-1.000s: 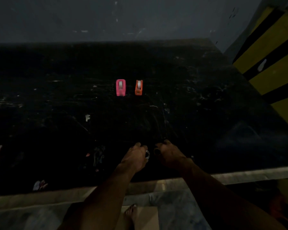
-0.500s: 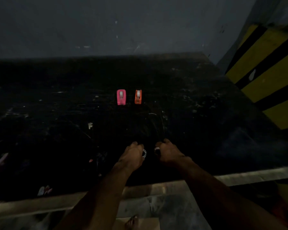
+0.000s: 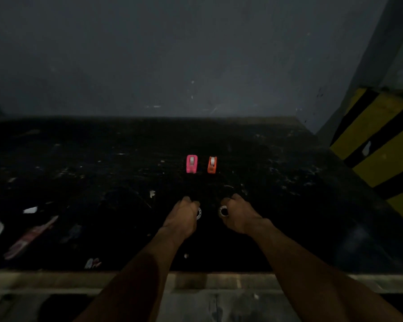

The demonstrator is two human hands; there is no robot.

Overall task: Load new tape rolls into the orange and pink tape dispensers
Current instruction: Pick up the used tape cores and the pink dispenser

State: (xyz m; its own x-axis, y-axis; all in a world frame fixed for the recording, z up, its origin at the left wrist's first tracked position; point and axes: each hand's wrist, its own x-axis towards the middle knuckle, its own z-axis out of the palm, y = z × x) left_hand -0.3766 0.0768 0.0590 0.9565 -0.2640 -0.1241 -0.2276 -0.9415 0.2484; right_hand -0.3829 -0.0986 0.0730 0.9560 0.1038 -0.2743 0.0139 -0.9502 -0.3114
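A tape roll (image 3: pixel 198 213) is gripped in the closed left hand (image 3: pixel 183 216), another roll (image 3: pixel 223 211) in the closed right hand (image 3: pixel 240 213). The pink dispenser (image 3: pixel 192 163) and orange dispenser (image 3: pixel 212 164) are set side by side farther back on the dark table (image 3: pixel 79 173).

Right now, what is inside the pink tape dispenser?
A pale strip shows in the open top of the pink tape dispenser, probably tape or its hub. The pink shell covers everything below, so how much tape it holds cannot be seen. The orange dispenser beside it shows a similar strip.
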